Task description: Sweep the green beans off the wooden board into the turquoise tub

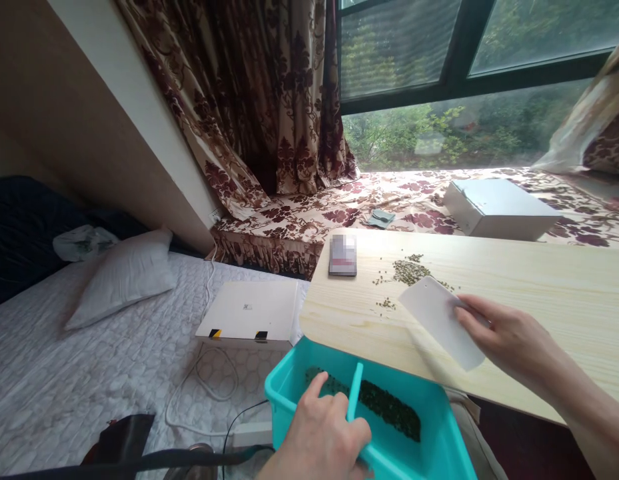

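Note:
A thin white plastic scraper (442, 320) is pinched between the thumb and fingers of my right hand (494, 333), tilted over the table. Just beyond its edge lies a loose pile of small green beans (410, 271), with several strays scattered around it. My left hand (324, 427) is at the divider of a teal two-compartment bin (282, 387), index finger stretched out over the left compartment and the other fingers curled at the divider. Dark green beans (392, 410) lie in the right compartment. Some beans also show in the left one, partly hidden by my hand.
The pale wooden table (529, 280) has a small dark-edged case (343, 255) near its left corner. A white box (499, 207) stands on the window seat beside a folded grey-green cloth (380, 219). Left, a flat white box (252, 310), cables and a pillow (124, 280) lie on the bed.

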`<action>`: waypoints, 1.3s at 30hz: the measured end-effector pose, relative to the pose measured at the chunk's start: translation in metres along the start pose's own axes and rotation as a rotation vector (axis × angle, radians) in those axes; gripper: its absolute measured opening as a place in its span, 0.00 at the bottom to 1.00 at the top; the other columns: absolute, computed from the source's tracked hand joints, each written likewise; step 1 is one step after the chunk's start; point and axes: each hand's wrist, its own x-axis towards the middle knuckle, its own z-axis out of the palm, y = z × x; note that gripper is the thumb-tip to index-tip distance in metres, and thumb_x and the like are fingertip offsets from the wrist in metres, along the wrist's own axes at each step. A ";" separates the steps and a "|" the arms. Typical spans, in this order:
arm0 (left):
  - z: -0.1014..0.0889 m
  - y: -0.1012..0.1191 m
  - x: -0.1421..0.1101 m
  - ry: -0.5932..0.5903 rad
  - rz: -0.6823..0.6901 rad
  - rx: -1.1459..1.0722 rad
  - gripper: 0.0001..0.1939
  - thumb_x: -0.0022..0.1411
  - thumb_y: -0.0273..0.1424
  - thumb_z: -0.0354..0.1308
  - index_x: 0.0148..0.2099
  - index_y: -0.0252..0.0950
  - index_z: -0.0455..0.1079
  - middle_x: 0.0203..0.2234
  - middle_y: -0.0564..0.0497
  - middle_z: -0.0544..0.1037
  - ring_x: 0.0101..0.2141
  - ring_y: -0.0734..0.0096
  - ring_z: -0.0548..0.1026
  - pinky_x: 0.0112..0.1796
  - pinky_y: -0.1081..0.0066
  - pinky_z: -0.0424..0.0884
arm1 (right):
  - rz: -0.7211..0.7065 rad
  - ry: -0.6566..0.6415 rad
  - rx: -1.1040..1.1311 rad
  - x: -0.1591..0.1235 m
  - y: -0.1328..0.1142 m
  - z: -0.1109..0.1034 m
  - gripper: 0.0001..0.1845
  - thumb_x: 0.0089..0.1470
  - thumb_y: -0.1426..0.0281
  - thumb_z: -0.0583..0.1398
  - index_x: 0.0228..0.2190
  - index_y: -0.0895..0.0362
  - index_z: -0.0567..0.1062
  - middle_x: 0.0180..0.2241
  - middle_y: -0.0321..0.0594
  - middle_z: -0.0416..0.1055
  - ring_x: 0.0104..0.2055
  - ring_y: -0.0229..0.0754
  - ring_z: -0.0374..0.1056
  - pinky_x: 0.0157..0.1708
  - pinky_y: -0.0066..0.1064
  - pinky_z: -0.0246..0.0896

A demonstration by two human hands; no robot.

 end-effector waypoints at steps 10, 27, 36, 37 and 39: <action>0.004 0.020 0.021 0.010 0.156 0.050 0.15 0.60 0.44 0.70 0.37 0.39 0.75 0.26 0.54 0.73 0.30 0.66 0.74 0.56 0.48 0.66 | 0.089 -0.119 0.033 0.027 -0.002 0.015 0.15 0.52 0.63 0.53 0.31 0.52 0.79 0.27 0.41 0.80 0.27 0.45 0.74 0.24 0.32 0.62; 0.001 0.017 0.021 0.007 0.139 -0.016 0.17 0.60 0.48 0.70 0.38 0.40 0.76 0.27 0.53 0.75 0.31 0.64 0.75 0.57 0.48 0.66 | -0.026 -0.166 0.023 0.029 -0.016 0.022 0.16 0.54 0.63 0.55 0.34 0.50 0.82 0.27 0.37 0.80 0.25 0.41 0.73 0.22 0.28 0.61; -0.002 0.014 0.018 -0.031 0.108 -0.033 0.18 0.60 0.49 0.70 0.39 0.40 0.77 0.28 0.52 0.76 0.32 0.63 0.76 0.57 0.47 0.66 | -0.107 -0.059 -0.124 0.032 -0.028 0.022 0.19 0.57 0.63 0.54 0.41 0.49 0.83 0.33 0.40 0.83 0.31 0.46 0.76 0.25 0.31 0.63; -0.002 0.013 0.018 -0.026 0.104 -0.034 0.18 0.60 0.49 0.70 0.39 0.40 0.77 0.28 0.52 0.76 0.32 0.63 0.76 0.57 0.47 0.66 | -0.138 -0.033 -0.150 0.034 -0.031 0.025 0.19 0.58 0.63 0.54 0.41 0.49 0.83 0.35 0.40 0.83 0.33 0.46 0.76 0.26 0.31 0.63; -0.002 0.012 0.017 -0.010 0.089 -0.035 0.18 0.59 0.49 0.70 0.38 0.40 0.77 0.27 0.52 0.75 0.32 0.62 0.76 0.57 0.46 0.65 | -0.190 -0.015 -0.165 0.040 -0.039 0.032 0.19 0.59 0.65 0.54 0.42 0.47 0.83 0.39 0.39 0.83 0.35 0.45 0.76 0.26 0.30 0.62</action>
